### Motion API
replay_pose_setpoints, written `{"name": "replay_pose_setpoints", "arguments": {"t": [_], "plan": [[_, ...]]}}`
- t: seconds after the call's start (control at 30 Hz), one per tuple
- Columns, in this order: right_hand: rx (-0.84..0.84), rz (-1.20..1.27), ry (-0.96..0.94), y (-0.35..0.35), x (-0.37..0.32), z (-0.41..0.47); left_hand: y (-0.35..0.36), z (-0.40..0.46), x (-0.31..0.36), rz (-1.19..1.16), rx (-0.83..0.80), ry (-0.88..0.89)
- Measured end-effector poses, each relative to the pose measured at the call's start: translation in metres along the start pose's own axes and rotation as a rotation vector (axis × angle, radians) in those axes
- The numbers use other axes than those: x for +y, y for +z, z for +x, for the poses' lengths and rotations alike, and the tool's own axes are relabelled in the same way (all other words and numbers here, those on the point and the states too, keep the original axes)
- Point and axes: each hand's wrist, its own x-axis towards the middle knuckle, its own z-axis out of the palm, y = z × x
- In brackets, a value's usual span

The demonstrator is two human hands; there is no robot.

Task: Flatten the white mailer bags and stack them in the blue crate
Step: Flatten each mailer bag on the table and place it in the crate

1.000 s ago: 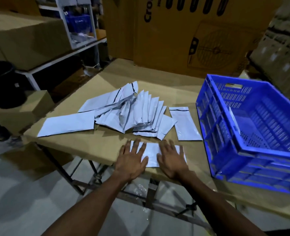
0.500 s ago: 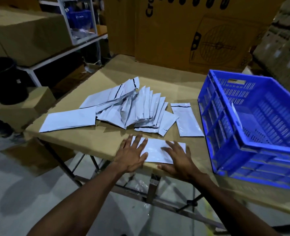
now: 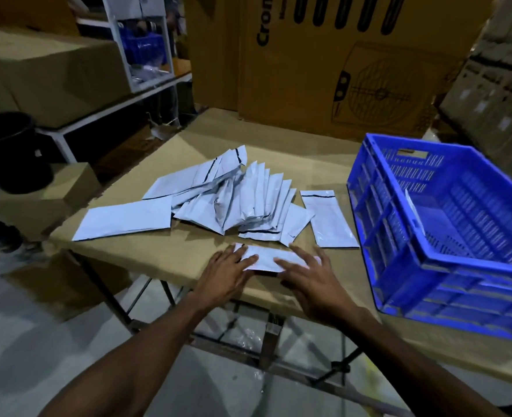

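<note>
While your left hand (image 3: 229, 270) and right hand (image 3: 312, 278) lie flat with fingers spread on the mailer bag (image 3: 266, 260) at the near edge of the tabletop (image 3: 158, 260), neither grip is closed: both palms only press. That bag is thin, limp plastic film, probably near weightless and slippery, so it should slide under your palms rather than resist. Smooth outward from the middle, then take it by 1 short end, thumb under the overhanging edge, since a pinch at the center would likely buckle it. Behind it sits the loose pile of bags (image 3: 233, 203), with 1 flat bag (image 3: 328, 219) just beside the blue crate (image 3: 447, 224) on your right, where a pale sheet leans against the inner wall.
</note>
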Motion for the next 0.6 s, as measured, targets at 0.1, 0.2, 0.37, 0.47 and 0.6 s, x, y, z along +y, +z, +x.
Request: {"name": "replay_pose_setpoints", "arguments": {"t": [0.1,0.2,0.37,0.47,0.6], "plan": [[-0.092,-0.122,-0.23,-0.001,-0.012,0.005,-0.001,0.008,-0.009,-0.005,-0.011,0.02],[-0.35,-0.212,-0.194,-0.001,-0.01,0.019,0.0,0.017,-0.017,-0.082,-0.014,0.049],[-0.453,-0.151,-0.026,-0.046,-0.006,0.047,0.0,0.014,-0.011,-0.317,0.185,-0.056],[-0.394,-0.057,0.077,-0.071,0.007,0.052,0.01,0.01,-0.005,-0.347,0.161,-0.188],[-0.179,0.132,0.227,-0.105,0.045,0.053,0.023,0.015,0.016,-0.104,0.088,-0.241]]}}
